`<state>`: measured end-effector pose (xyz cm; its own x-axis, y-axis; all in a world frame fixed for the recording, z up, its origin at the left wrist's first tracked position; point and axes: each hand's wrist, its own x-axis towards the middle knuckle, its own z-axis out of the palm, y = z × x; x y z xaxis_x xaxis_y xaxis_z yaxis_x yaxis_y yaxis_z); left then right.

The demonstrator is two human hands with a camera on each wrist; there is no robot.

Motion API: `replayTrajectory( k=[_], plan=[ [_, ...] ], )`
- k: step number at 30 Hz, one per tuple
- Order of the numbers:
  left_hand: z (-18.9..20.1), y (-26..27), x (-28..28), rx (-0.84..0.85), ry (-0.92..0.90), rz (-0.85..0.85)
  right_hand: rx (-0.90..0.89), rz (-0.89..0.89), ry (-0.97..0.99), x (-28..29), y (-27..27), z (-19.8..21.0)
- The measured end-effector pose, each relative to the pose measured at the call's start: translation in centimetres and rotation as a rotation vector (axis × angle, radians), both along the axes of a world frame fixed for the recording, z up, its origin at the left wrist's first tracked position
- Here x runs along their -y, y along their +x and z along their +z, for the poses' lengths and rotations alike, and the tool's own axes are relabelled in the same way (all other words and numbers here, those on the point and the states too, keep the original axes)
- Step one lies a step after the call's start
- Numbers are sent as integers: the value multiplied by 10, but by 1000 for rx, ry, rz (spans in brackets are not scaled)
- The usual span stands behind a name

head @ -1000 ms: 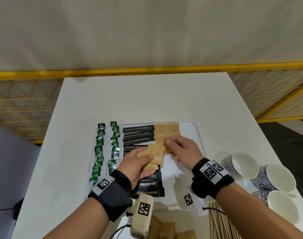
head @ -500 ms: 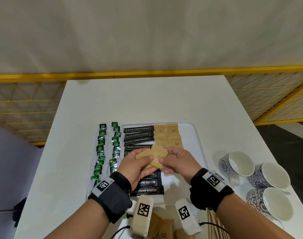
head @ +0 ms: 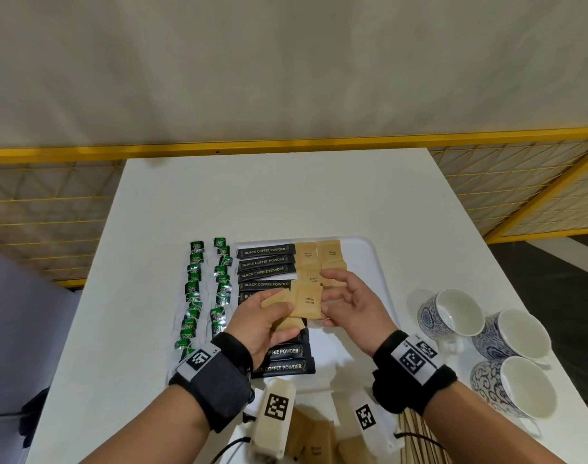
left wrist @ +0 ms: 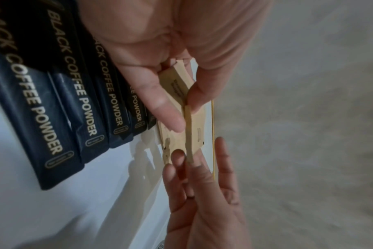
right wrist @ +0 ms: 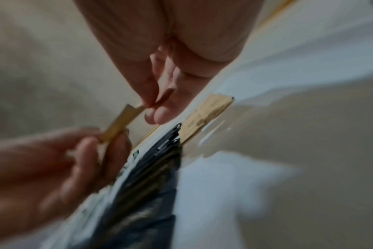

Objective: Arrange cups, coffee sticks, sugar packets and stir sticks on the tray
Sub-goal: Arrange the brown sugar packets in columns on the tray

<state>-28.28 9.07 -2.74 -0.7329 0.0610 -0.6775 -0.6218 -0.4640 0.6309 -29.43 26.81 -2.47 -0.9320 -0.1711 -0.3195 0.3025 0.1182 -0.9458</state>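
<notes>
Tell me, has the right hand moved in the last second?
Yes. The right hand came back from the sugar packets on the tray toward the left hand, now pinching its top packet.

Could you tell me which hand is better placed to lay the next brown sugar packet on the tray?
Right: the right hand pinches the front brown sugar packet, nearest the sugar column; the left hand grips the stack.

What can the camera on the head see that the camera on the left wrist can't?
Only the head view shows the three blue-patterned cups, the green packets left of the tray, and the stir sticks. Only the left wrist view shows the held brown sugar packets edge-on, pinched between fingers. Both show the left hand, the right hand and the black coffee sticks.
</notes>
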Motion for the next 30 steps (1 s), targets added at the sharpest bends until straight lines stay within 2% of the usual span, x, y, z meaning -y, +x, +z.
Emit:
replayTrajectory(
  k=[3,6,8,13,16,19,23,30],
  plan=[
    [1,1,0,14,16,-31,-267,153,307,-5,4,1],
    [0,2,1,27,9,-60,-375,171,378,-5,4,0],
    [0,0,3,33,-1,-44,-313,83,392,-6,0,-1],
    [-1,-2,13,41,22,15,70,-123,272,-16,-11,-14],
    [1,-2,16,12,43,-5,174,-155,215,-14,-11,-23],
    [0,-2,17,10,50,9,207,-160,205,-12,-11,-26],
    [-3,-3,16,-3,43,37,159,-109,260,-10,-15,-25],
    [-8,-5,15,9,0,38,188,-154,295,-9,-21,-30]
  ],
)
